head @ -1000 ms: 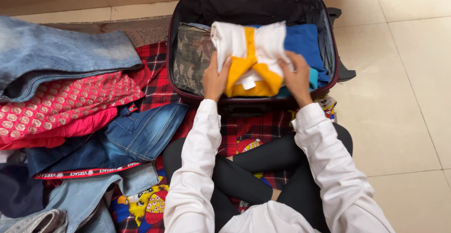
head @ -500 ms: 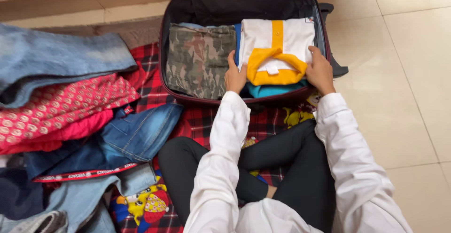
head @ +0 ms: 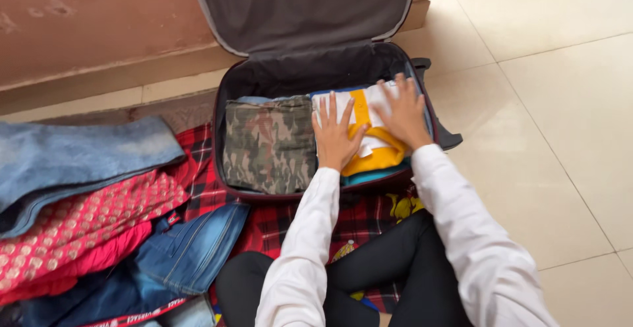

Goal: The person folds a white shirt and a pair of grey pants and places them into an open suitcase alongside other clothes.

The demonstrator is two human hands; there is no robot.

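Two hands press flat on a folded white and yellow shirt [head: 370, 144] inside an open suitcase [head: 330, 70] lying on a pale tiled floor [head: 541, 103] by a reddish wall [head: 92, 17]. Left hand [head: 336, 136] and right hand [head: 402, 113] both rest with fingers spread, gripping nothing. Just beside the left hand lies a folded camouflage garment [head: 269, 144]. Well off to that side, jeans [head: 79, 155] and a pink patterned cloth [head: 86, 225] are heaped on a red checked blanket [head: 277, 225].
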